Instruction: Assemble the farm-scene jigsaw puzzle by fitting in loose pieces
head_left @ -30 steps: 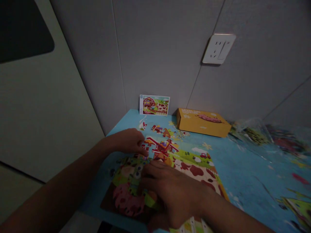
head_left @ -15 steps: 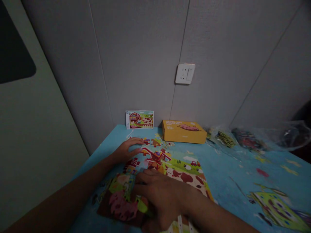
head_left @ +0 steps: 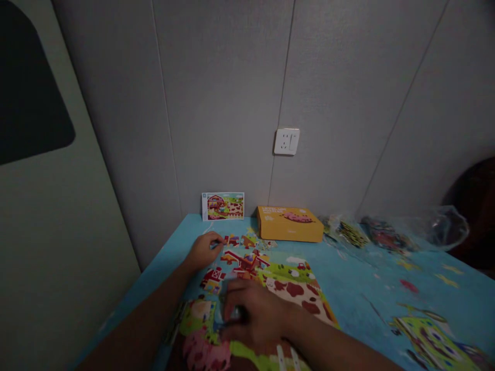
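Note:
A partly joined farm jigsaw puzzle (head_left: 297, 288) lies before me, with a cow, sheep, a red tractor and a pink pig. My right hand (head_left: 255, 312) is over its middle, fingers bent. Blur smears its fingertips beside a light blue patch, so I cannot make out whether they hold a piece. Farther off, my left hand (head_left: 204, 251) rests at the puzzle's upper left. Its thumb and forefinger are pinched together against the edge of a red puzzle piece (head_left: 232, 240); what lies between the tips is too small to see. A barn piece (head_left: 212, 278) lies nearer me.
Against the wall stand a picture card (head_left: 223, 206) of the farm scene and a yellow box (head_left: 290, 224). Clear plastic bags (head_left: 353, 234) with pieces inside lie to the right. A blue patterned cover (head_left: 356, 288) spreads over the table. A pale panel (head_left: 58, 221) rises at left.
The left hand's spread fingers have closed into a pinch. My right hand has lifted slightly from the puzzle, uncovering a light blue patch. The whole view has tilted upward.

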### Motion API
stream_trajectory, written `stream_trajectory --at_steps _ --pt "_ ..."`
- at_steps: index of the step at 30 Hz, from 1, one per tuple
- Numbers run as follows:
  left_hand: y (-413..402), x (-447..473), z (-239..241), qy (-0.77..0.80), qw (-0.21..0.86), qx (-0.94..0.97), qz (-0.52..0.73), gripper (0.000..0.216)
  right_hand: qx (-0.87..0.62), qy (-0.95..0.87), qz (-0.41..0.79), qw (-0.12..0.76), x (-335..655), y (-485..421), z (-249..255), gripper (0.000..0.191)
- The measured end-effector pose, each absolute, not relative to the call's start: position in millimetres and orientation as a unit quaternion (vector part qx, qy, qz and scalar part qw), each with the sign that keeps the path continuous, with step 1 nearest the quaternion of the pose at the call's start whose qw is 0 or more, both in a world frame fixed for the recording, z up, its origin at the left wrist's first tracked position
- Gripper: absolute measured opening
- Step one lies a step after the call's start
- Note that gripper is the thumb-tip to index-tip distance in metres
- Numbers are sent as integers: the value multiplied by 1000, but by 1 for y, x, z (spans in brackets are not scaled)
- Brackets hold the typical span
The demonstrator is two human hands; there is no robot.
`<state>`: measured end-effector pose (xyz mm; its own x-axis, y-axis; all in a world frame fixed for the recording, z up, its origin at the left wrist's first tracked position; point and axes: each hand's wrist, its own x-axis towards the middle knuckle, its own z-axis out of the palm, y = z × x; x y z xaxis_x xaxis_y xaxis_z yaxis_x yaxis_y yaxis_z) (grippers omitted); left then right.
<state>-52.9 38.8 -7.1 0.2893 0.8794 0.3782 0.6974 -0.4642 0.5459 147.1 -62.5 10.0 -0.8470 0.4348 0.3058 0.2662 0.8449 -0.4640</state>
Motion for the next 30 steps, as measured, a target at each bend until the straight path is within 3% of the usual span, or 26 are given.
stream_trajectory --at_steps 5,7,10,12,19,30 --pt "26 -61 12 460 47 863 205 22 -302 -888 191 290 157 -50 -2 10" --pt "16 -64 23 488 73 861 123 30 -347 -873 190 286 162 -44 0 11" --pt "1 -67 32 477 135 868 7 61 -398 -855 184 277 163 -38 1 18" --pt "-6 -67 35 469 159 868 -16 63 -416 -851 176 268 162 -37 2 21" --pt "-7 -58 31 441 180 879 21 47 -512 -815 95 255 166 -36 7 14" --pt "-6 -51 24 467 192 859 81 46 -567 -796 69 201 171 -28 4 24"
